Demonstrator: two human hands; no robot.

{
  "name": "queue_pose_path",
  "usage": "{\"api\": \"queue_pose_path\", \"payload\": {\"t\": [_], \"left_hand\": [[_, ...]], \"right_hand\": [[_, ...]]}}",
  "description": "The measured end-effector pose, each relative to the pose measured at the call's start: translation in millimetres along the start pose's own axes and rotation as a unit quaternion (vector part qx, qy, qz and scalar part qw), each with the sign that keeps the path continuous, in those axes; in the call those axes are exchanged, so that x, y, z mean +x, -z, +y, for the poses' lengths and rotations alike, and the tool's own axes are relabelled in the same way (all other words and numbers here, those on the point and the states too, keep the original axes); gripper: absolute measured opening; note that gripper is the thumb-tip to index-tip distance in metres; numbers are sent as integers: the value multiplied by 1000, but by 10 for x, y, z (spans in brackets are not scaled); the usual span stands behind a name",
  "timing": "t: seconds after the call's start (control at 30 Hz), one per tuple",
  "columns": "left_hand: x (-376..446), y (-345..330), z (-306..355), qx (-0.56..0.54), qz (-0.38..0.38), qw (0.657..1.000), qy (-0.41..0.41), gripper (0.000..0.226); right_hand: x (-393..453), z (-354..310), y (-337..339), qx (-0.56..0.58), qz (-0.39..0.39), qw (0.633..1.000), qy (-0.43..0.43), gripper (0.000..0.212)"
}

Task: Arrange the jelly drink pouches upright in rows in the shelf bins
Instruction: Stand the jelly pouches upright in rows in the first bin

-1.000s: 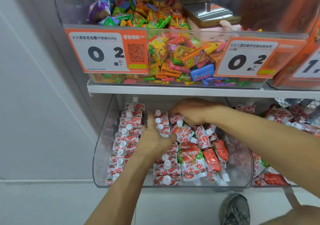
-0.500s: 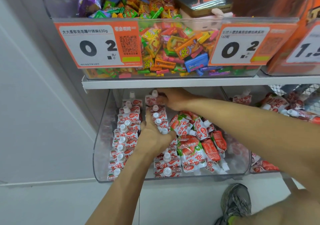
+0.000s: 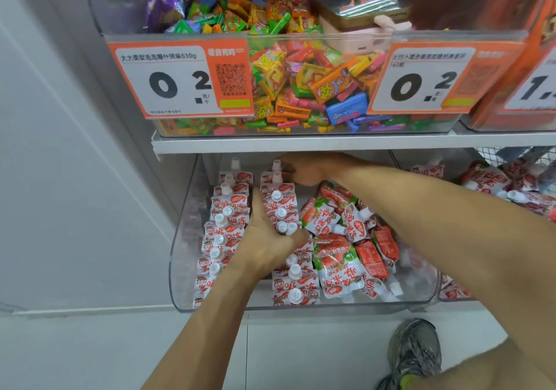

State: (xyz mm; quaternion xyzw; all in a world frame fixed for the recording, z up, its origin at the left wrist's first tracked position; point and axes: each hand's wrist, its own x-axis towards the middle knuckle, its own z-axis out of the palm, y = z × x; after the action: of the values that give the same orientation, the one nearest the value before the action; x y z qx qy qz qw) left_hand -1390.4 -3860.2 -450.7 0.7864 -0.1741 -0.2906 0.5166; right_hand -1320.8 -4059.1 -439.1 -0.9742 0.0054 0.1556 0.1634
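Observation:
A clear plastic bin (image 3: pixel 180 254) on the lower shelf holds red and white jelly drink pouches with white caps. A left row of pouches (image 3: pixel 222 230) stands upright along the bin's left wall. A middle row (image 3: pixel 281 206) stands beside it. My left hand (image 3: pixel 267 239) grips the middle row's near pouches, thumb on the right side. My right hand (image 3: pixel 304 170) holds the rearmost pouch (image 3: pixel 275 176) of the middle row at the back of the bin. Loose pouches (image 3: pixel 340 245) lie in a heap on the bin's right side.
A shelf board (image 3: pixel 331 143) hangs just above my right hand. On it stands a bin of coloured candies (image 3: pixel 285 67) with orange price tags. A second bin with pouches (image 3: pixel 496 185) sits to the right. My shoe (image 3: pixel 412 350) is on the floor below.
My right hand has moved from the loose heap to the back of the bin with a pouch, setting it behind the middle row. My left hand stays on that row.

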Motion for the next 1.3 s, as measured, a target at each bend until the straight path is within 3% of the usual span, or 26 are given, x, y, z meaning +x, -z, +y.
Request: {"api": "queue_pose_path", "payload": {"t": [0.07, 0.1, 0.17, 0.23, 0.33, 0.4, 0.47, 0.73, 0.8, 0.9, 1.0, 1.07, 1.13, 1.2, 1.3], "left_hand": [[32, 19, 2, -1, -14, 1000, -5, 116], [38, 23, 9, -6, -21, 1000, -1, 113], [26, 43, 57, -26, -40, 999, 11, 103], [31, 53, 82, -45, -44, 998, 25, 99], [75, 55, 73, -27, -35, 998, 45, 102], [85, 46, 82, -11, -31, 998, 54, 103], [83, 30, 95, -13, -30, 998, 51, 104], [-40, -30, 161, -32, -15, 999, 19, 94], [-78, -16, 168, -15, -12, 1000, 16, 98], [-178, -18, 184, 156, -2, 988, -18, 98], [-385, -114, 232, 294, 55, 941, -158, 70], [-536, -175, 344, 278, 59, 923, -258, 45], [-597, -282, 424, 255, 42, 913, -316, 33], [-575, -405, 469, 278, 7, 905, -321, 34], [-360, -505, 452, 377, -89, 894, -226, 58]], "right_hand": [[-26, 27, -27, 76, -16, 997, -12, 25], [-70, 24, -6, 167, -42, 985, -28, 24], [-168, 4, 46, 349, -95, 931, -52, 24], [-214, -9, 43, 389, -65, 917, -60, 23], [-256, -65, -62, 193, 104, 970, -101, 25], [-261, -100, -148, 128, 189, 963, -144, 24], [-278, -115, -178, 144, 207, 956, -147, 24], [-599, -149, -32, 235, 88, 964, -87, 38], [-681, -138, 61, 142, 66, 983, -93, 48], [-1027, -192, 167, 59, 63, 993, -78, 37], [-1537, -218, 109, -23, -28, 999, -2, 24], [-1767, -191, 31, -88, -68, 994, 15, 35], [-1901, -133, -4, -151, -56, 987, 23, 45], [-2024, -75, 29, -197, -19, 980, 21, 52], [-2152, -21, 86, -202, -8, 979, 13, 63]]}}
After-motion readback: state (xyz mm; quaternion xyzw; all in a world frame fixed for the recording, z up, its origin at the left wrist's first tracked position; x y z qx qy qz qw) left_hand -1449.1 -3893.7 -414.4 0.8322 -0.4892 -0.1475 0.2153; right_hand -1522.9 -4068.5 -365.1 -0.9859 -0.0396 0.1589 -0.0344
